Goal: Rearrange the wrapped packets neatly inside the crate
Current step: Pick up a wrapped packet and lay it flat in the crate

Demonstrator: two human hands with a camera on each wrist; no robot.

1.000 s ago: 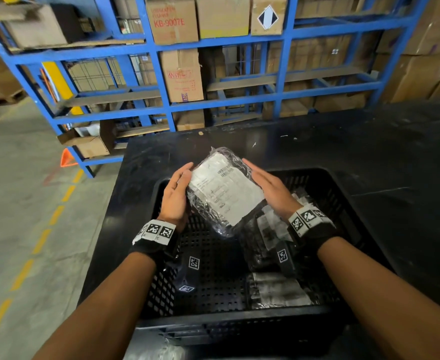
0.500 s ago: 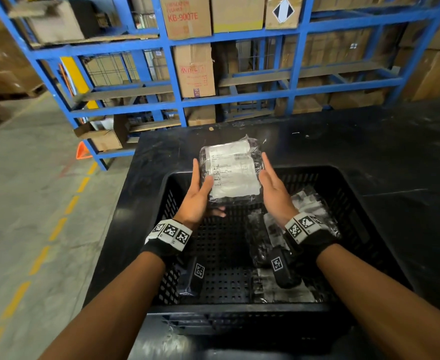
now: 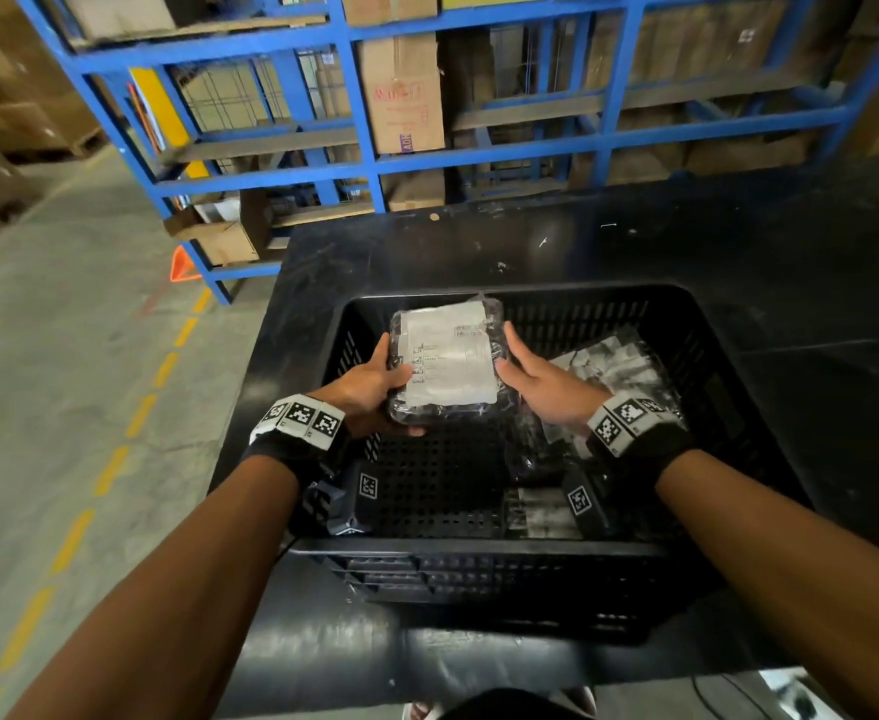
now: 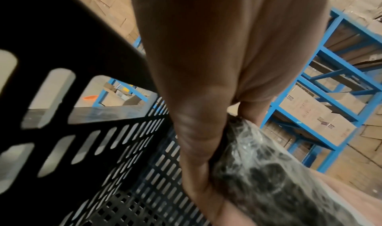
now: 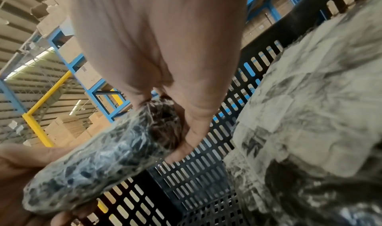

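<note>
Your forearms reach in over the near rim of the crate (image 3: 479, 556), black perforated plastic, slotted walls, sitting on the dark bench (image 3: 816, 283). Inside, right half: a loose pile of packets (image 3: 619, 371), clear crinkled film over dark contents with white labels, lying at mixed angles. Left half of the floor shows bare perforations.

Your left hand (image 3: 370, 389) and right hand (image 3: 541, 384) each grip a long side of one packet (image 3: 448, 361), thumbs on top, fingers curled beneath. It is held above the crate floor, toward the far wall, left of the pile. Label faces up; long axis runs away from you, slightly tilted. Shape is rectangular, soft and rounded at the edges.

Beyond the bench: blue steel racking (image 3: 354, 96) with cardboard boxes.
</note>
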